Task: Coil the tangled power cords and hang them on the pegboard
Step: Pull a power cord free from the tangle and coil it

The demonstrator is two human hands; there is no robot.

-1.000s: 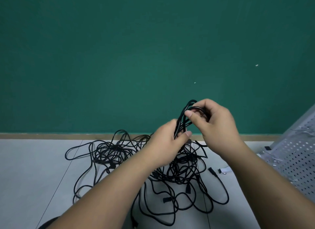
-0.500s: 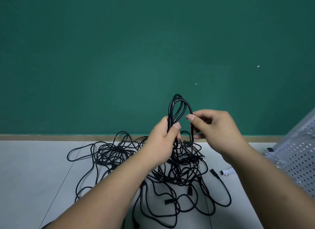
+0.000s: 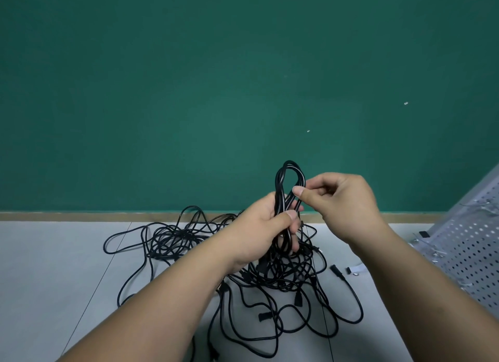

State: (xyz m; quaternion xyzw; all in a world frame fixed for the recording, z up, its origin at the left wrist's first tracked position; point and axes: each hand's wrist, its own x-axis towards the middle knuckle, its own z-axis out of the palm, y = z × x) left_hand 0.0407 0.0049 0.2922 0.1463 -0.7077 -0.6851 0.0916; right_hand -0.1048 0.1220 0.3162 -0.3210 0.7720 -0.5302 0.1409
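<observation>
A half-made coil (image 3: 278, 191) of black power cord stands upright above the floor. The person's left hand (image 3: 266, 226) grips its lower end, fingers and thumb curled round the bunched strands. The right hand (image 3: 343, 202) pinches the right side of the loop between thumb and forefinger. Beneath the hands and spreading to the left, the tangle (image 3: 175, 235) of remaining cords sprawls over the grey floor (image 3: 54, 267), and strands run from the fist down into it. The risk appears to lie there: drawing more cord up could pull a knot tight or lift the whole heap. A slackened pinch could also let the gathered loops spring apart. The pegboard (image 3: 475, 248) leans at the right edge, well apart from the coil, with no cord hanging on the part in view.
</observation>
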